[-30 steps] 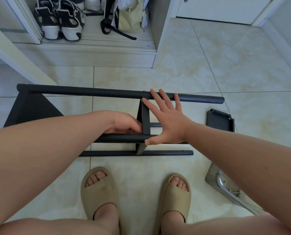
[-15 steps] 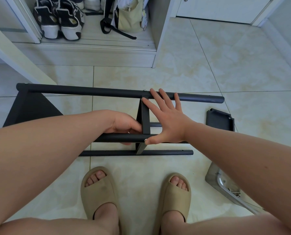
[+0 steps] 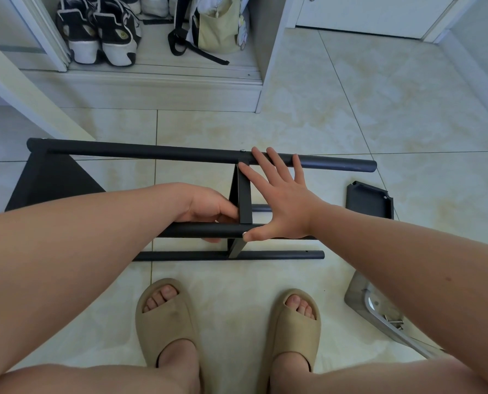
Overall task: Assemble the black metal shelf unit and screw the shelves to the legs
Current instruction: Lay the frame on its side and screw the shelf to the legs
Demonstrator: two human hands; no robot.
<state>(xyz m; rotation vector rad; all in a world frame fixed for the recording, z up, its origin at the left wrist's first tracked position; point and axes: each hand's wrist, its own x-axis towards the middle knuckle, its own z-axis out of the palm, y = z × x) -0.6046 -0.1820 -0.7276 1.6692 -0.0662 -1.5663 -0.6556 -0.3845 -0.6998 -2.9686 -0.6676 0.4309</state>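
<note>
Cream marbled tiles make up the floor (image 3: 351, 109). The black metal shelf unit (image 3: 55, 183) lies on its side across the middle of it, just ahead of two tan sandals (image 3: 166, 322). Its far leg (image 3: 151, 151) and near leg (image 3: 197, 230) run left to right, with the middle shelf (image 3: 244, 200) standing edge-on between them. A loose shelf panel (image 3: 369, 203) lies flat near the unit's right end. The right hand (image 3: 279, 200) is spread wide against the middle shelf, its grip holding nothing, fingertips on the far leg and thumb on the near leg. The left hand (image 3: 211, 206) has its grip wrapped round the near leg, just beside that shelf. A small screw head (image 3: 242, 150) sits on the far leg above the shelf.
</note>
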